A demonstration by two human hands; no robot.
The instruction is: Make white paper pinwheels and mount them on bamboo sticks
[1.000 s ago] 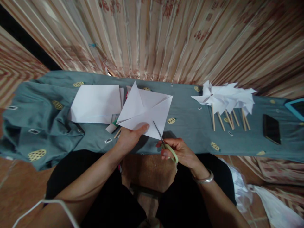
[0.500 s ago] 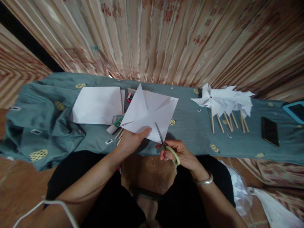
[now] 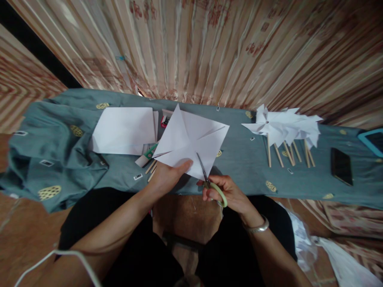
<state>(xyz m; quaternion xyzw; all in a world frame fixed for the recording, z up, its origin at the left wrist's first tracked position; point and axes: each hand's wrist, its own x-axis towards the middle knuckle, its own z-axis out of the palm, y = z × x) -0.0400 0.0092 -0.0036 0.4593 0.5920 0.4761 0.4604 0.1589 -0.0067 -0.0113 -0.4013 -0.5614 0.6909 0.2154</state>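
Note:
A square sheet of white paper (image 3: 191, 139) with slits running in from its corners is pinched at its near edge by my left hand (image 3: 169, 175), the thumb lying on top. My right hand (image 3: 223, 191) is closed round the pale green handles of a pair of scissors (image 3: 218, 194). The scissor blades reach over the near corner of the sheet, pointing towards its middle; whether they are fully together is hard to tell. Part of the left hand's fingers is hidden beneath the paper.
On the cloth-covered table (image 3: 239, 171) lie a stack of white paper (image 3: 125, 129), a green-and-white packet (image 3: 146, 155), a small red box (image 3: 164, 119) and wooden sticks (image 3: 151, 167). Several paper pinwheels (image 3: 287, 123) are at right, beside a phone (image 3: 341, 166) and a blue-edged device (image 3: 372, 141).
The sheet lies slightly flatter and its right corner sits a little further right. Both hands keep nearly the same places, and the view has shifted slightly.

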